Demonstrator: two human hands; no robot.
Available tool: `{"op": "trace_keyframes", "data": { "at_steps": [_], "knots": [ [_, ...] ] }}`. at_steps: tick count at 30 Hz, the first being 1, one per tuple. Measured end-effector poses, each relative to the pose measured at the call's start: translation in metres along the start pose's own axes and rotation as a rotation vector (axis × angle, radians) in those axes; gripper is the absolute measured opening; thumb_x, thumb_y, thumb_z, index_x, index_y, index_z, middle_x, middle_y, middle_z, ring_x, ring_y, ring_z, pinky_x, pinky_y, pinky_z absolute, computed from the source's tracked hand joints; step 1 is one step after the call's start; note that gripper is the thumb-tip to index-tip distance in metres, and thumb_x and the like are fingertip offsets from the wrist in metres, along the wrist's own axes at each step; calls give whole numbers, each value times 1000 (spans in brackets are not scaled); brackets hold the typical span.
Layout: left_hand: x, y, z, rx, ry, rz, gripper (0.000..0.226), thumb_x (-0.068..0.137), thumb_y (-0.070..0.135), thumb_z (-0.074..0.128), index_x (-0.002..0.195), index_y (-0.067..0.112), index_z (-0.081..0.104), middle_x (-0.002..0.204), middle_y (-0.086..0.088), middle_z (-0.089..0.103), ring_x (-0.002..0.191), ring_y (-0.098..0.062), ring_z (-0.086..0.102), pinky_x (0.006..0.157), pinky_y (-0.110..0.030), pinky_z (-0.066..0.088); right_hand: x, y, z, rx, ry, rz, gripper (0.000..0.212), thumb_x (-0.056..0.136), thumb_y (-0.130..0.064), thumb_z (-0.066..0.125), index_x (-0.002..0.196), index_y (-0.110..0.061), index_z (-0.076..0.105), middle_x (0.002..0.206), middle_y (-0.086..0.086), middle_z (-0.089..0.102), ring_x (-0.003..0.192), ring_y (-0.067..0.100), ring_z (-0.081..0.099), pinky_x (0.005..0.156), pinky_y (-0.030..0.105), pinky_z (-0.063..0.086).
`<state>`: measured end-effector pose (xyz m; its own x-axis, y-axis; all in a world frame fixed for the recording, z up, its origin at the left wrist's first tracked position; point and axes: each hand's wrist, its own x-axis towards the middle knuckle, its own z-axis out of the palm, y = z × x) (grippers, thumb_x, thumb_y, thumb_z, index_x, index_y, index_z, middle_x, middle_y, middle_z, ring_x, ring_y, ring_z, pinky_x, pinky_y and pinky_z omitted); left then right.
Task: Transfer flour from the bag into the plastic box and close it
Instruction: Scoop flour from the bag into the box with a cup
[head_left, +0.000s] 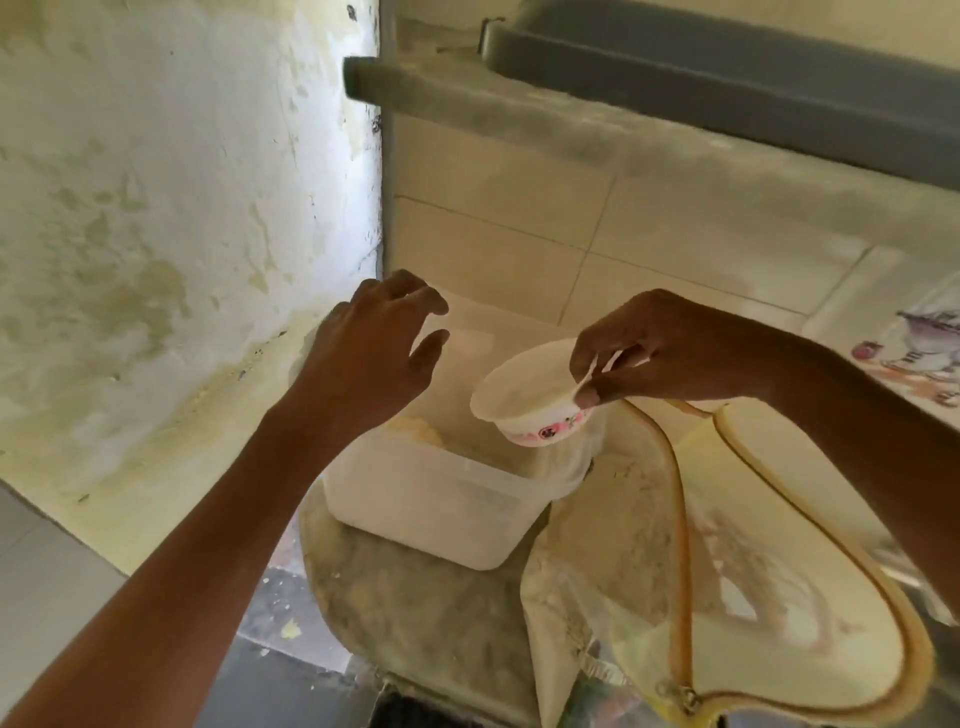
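Note:
A translucent plastic box (431, 499) stands open in the middle, with pale flour showing inside near its left wall. My right hand (660, 353) pinches the rim of a small white bowl (524, 395) with a pink pattern, tilted over the box's right end. My left hand (374, 348) hovers above the box's far left corner, fingers spread and curved, holding nothing. The flour bag (748, 587), yellowish with a zipper edge, lies open to the right of the box under my right forearm.
The box rests on a flour-dusted cloth or sack (426, 608). A stained wall (156, 234) rises on the left, tiled wall behind. A grey ledge (571, 109) juts out above. Printed fabric (914, 353) shows at the right edge.

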<state>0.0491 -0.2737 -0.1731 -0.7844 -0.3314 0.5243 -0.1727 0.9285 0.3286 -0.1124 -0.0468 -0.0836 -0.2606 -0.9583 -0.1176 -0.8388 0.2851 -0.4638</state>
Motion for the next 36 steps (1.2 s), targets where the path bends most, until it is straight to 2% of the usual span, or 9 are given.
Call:
{"op": "trace_keyframes", "data": {
  "at_steps": [7,10,15,18,21,24,26,31,36],
  "knots": [
    [3,98,36,-231,-169,273,22,99,22,62,119,24,70,129,8,60,117,-17,59,94,-44,56,-107,26,-32,237,61,84,13,73,-26,77,86,-22,77,74,-2,75,65,10,68,61,17,50],
    [1,139,49,-179,-310,377,27,102,25,58,126,35,65,145,11,48,130,-15,48,104,-43,49,-146,41,-36,266,-68,177,8,81,-17,79,88,-20,79,70,10,73,56,18,62,56,23,49],
    [1,183,69,40,-707,499,32,106,45,46,136,55,53,168,11,-9,155,-24,-3,121,-55,22,-179,52,-16,47,-199,370,13,84,-28,81,96,-28,77,91,-8,78,82,11,75,86,35,61],
    [-1,193,79,226,-768,406,48,101,63,36,107,35,74,166,17,-25,155,-24,-13,120,-62,14,-182,54,1,-231,-225,453,26,84,-45,78,106,-34,72,112,-14,70,104,5,66,99,31,52],
    [-1,191,80,366,-709,305,52,95,69,47,72,24,60,168,13,-23,155,-29,-8,119,-62,14,-182,56,12,-390,-280,556,37,90,-48,70,123,-35,62,129,-11,52,112,10,54,96,27,46],
    [-1,186,70,430,-728,181,39,87,44,74,66,26,48,166,6,-30,153,-36,-4,115,-59,27,-174,59,19,-450,-324,560,43,93,-47,67,132,-31,57,126,-9,47,102,10,47,85,25,42],
    [-1,180,69,394,-731,126,17,82,21,79,83,25,63,163,2,-37,151,-38,8,107,-51,42,-163,61,25,-463,-334,534,49,92,-48,68,136,-30,56,129,-8,49,107,14,53,90,28,48],
    [-4,167,70,136,-760,27,72,84,-4,72,148,18,48,165,-9,-34,144,-35,43,94,-39,56,-128,62,38,-455,-350,461,54,94,-46,66,142,-25,52,136,-2,51,105,14,49,84,24,41],
    [-11,155,71,54,-765,-66,62,81,-1,76,137,9,51,169,-7,-24,136,-35,54,94,-45,56,-91,78,50,-542,-375,468,54,94,-44,67,138,-17,54,133,3,59,120,21,57,90,29,47]
  ]
}}
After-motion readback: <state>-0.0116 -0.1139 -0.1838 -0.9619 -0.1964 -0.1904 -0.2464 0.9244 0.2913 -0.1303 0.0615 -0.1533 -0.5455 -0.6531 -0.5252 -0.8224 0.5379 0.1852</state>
